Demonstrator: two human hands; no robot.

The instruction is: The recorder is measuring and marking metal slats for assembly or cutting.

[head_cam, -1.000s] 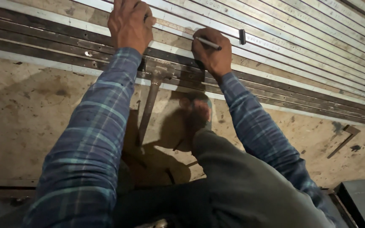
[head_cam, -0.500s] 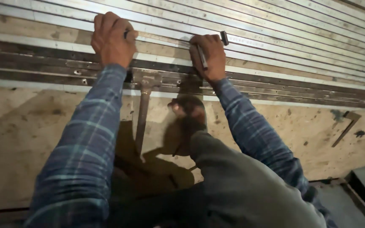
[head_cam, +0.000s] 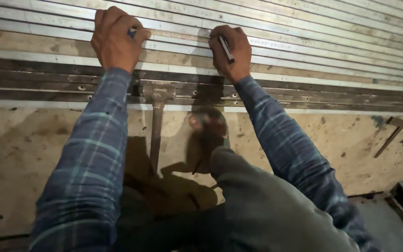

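The left hand (head_cam: 116, 39) is curled shut over a small dark object, too hidden to name, and bears down on the pale metal strips (head_cam: 304, 44). To mark well, I'd judge that hand should stay planted so the strips under it don't creep. Just below it lies a flat square tool (head_cam: 156, 116), blade toward the knees. To the right, the right hand (head_cam: 230, 52) pinches a dark pen (head_cam: 226, 49), tip on the strip beneath the fingers; a short, firm stroke looks best. The strips are long, thin, silvery, packed side by side, with darker drilled rails (head_cam: 304, 93) nearer the body.
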